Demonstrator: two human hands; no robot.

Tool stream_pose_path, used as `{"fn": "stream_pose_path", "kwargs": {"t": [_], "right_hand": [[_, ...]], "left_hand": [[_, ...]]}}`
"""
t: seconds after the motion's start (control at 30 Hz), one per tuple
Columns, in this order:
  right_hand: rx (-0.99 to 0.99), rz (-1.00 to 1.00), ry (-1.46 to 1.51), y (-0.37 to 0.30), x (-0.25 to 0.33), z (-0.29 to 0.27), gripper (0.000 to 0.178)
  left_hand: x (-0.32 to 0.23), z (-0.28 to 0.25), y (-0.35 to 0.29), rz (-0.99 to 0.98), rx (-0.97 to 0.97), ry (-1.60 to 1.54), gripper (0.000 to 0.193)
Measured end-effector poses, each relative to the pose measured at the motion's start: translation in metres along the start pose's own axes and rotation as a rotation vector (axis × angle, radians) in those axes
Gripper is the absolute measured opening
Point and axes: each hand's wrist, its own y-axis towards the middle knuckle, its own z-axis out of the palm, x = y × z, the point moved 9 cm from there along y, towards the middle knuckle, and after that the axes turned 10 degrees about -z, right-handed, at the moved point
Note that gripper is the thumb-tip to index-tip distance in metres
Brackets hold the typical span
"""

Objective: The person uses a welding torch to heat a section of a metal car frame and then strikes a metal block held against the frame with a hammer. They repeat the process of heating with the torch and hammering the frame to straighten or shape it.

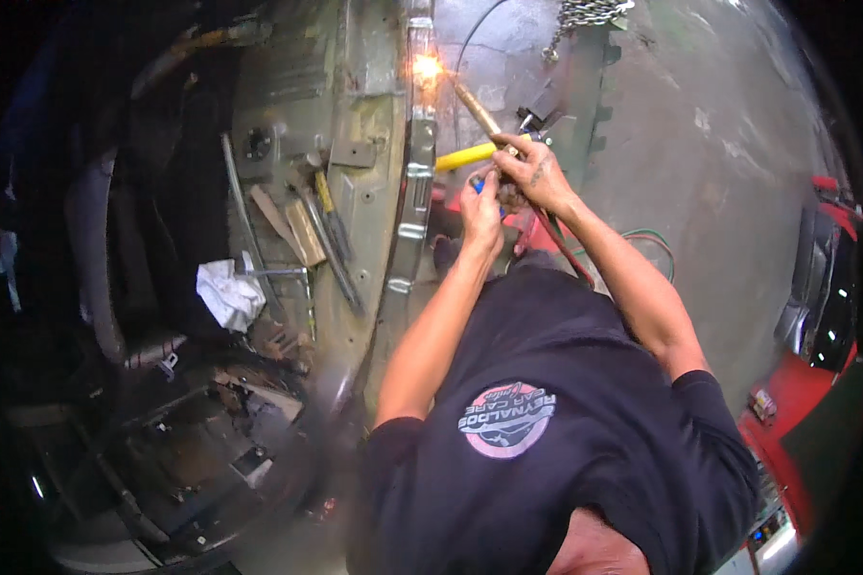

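In the head view a brass-coloured torch [477,110] slants up and to the left from my hands. Its tip points at a bright orange glow on the metal car sill [414,182]. My right hand [535,174] is closed around the torch's rear part. My left hand [482,216] sits just below it, fingers pinched at a blue knob [478,185] at the torch's back end. A dark red hose [571,254] trails from under my right wrist. Behind the hands a yellow bar [465,156] reaches to the sill.
Left of the sill, the car floor holds a yellow-handled hammer [328,201], a wooden block [304,233], metal bars and a white rag [230,295]. A chain [590,13] lies at the top. A green hose [664,245] curves on the floor; red equipment [786,407] stands right.
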Motion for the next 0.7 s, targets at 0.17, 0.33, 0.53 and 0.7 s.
{"fn": "stream_pose_path", "kwargs": {"t": [0.17,0.33,0.53,0.7], "right_hand": [[0.056,-0.026,0.003,0.002,0.012,0.003,0.047],[0.034,-0.041,-0.050,0.002,0.015,0.000,0.043],[0.045,-0.023,-0.072,0.002,0.014,0.001,0.049],[0.019,-0.036,-0.062,0.003,0.023,0.000,0.047]], "left_hand": [[0.006,-0.007,0.009,0.048,0.025,0.033,0.025],[0.006,-0.002,0.003,0.011,0.028,-0.006,0.025],[0.000,0.000,-0.002,-0.018,0.065,-0.010,0.025],[0.005,-0.010,0.009,-0.043,0.060,0.012,0.021]]}}
